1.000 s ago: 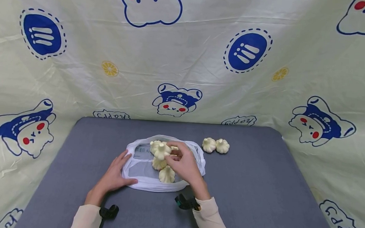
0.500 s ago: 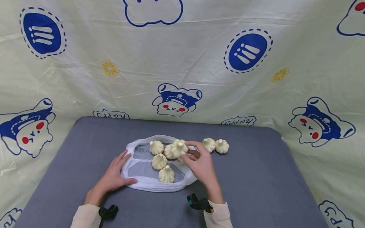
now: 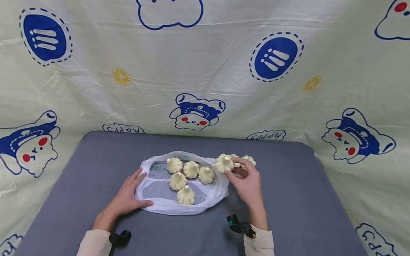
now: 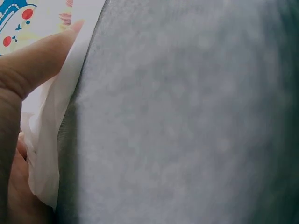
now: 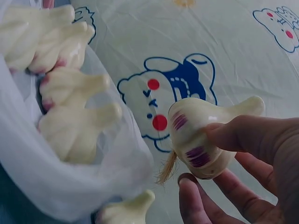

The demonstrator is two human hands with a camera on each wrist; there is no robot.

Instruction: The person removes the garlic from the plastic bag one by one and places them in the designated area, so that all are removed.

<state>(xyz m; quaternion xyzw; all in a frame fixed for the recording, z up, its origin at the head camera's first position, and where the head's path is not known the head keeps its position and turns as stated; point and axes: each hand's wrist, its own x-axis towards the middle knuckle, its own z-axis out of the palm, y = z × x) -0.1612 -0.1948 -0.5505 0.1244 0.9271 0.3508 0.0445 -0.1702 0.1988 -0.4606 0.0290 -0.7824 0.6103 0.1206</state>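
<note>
A white plastic bag (image 3: 185, 210) lies with its mouth spread wide on the grey table. Several garlic bulbs (image 3: 178, 181) sit inside the mouth. My right hand (image 3: 249, 184) pinches another garlic bulb (image 5: 205, 135) between thumb and fingers, above the bag's right rim. In the right wrist view this bulb shows purple streaks and a tuft of roots. My left hand (image 3: 126, 196) is spread at the bag's left side, fingers along the left rim and thumb on the front rim. The left wrist view shows its thumb (image 4: 42, 60) straight against the white film.
Behind my right hand, two more garlic bulbs on the table, one of them a partly hidden bulb (image 3: 249, 159), stand right of the bag. A printed cloth (image 3: 209, 72) hangs beyond the table's (image 3: 292, 213) far edge.
My right hand has moved to the right, carrying its garlic bulb from over the middle of the bag to the right rim. Bulbs it covered now show. My left hand has stayed in place.
</note>
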